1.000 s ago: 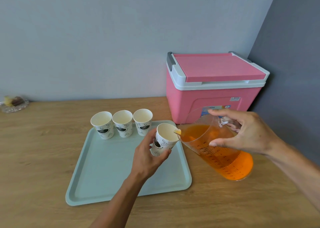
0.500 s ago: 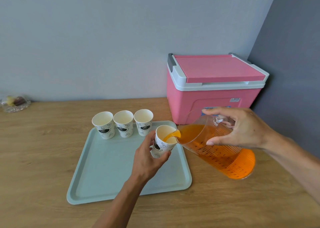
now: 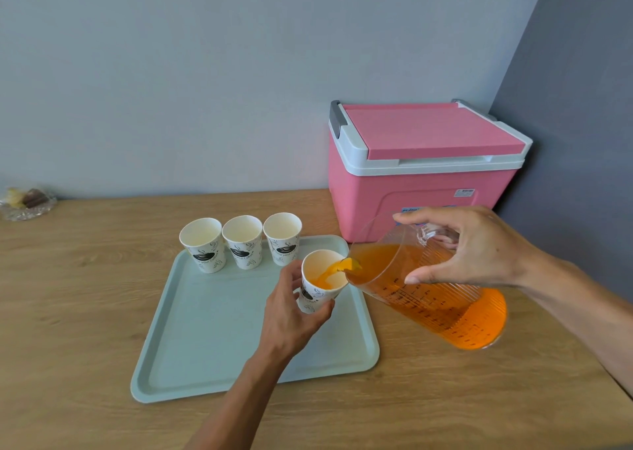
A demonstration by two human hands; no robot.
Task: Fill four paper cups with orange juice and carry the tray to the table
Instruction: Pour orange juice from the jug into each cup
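A pale green tray [image 3: 205, 340] lies on the wooden counter. Three empty white paper cups with black print stand in a row at its far edge: left [image 3: 202, 246], middle [image 3: 244, 242], right [image 3: 283, 239]. My left hand [image 3: 291, 316] grips a fourth paper cup [image 3: 320, 282], tilted above the tray's right side. My right hand [image 3: 469, 247] holds a clear measuring jug [image 3: 435, 292] of orange juice by its handle, tipped left. Juice streams from its spout into the held cup, which has orange liquid inside.
A pink cooler box [image 3: 421, 172] with a shut lid stands behind the jug against the wall corner. A small glass dish [image 3: 27, 201] with wrapped sweets sits at the far left. A dark grey wall closes off the right side.
The jug has tipped further and juice now flows into the held cup, which was empty a second ago. Both hands stay in nearly the same place.
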